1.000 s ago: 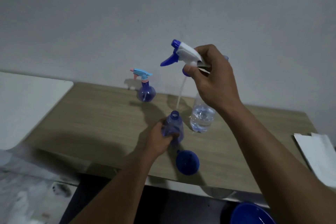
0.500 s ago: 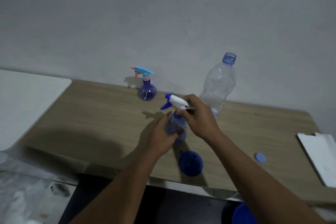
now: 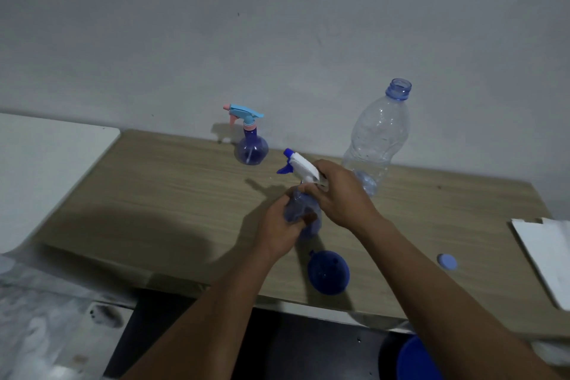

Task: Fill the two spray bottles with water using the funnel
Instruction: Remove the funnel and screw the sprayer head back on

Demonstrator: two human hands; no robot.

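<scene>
Mid-table, just behind the blue funnel (image 3: pixel 328 271): near spray bottle (image 3: pixel 300 213) gripped round its body by the left hand (image 3: pixel 279 230), fingers wrapped tight. Right hand (image 3: pixel 340 194) pinched on the collar under the white-and-blue trigger head (image 3: pixel 300 165), head sitting on the neck at a bit of a tilt. Looks like the capping step, screwing the sprayer onto this one. Can't tell how much water is inside, too dark and mostly covered by fingers.

Funnel lying on its side near the front edge of the table (image 3: pixel 172 194), wide mouth toward the camera, not in anything. Behind the funnel and to the right: big clear water bottle (image 3: pixel 374 145), cap off, mostly empty with only a little pooled at the bottom. Its small blue cap (image 3: pixel 447 262) off to the funnel's right, well apart. Far back-left from the funnel, by the wall: second spray bottle (image 3: pixel 250 145) with the light-blue and pink trigger on, untouched.

Next move, best guess: square the head up so the threads catch, twist until snug while the left hand stops the body from spinning. Then unscrew the other bottle, drop the funnel in, pour. Probably not enough water left in the big bottle, worth watching.
</scene>
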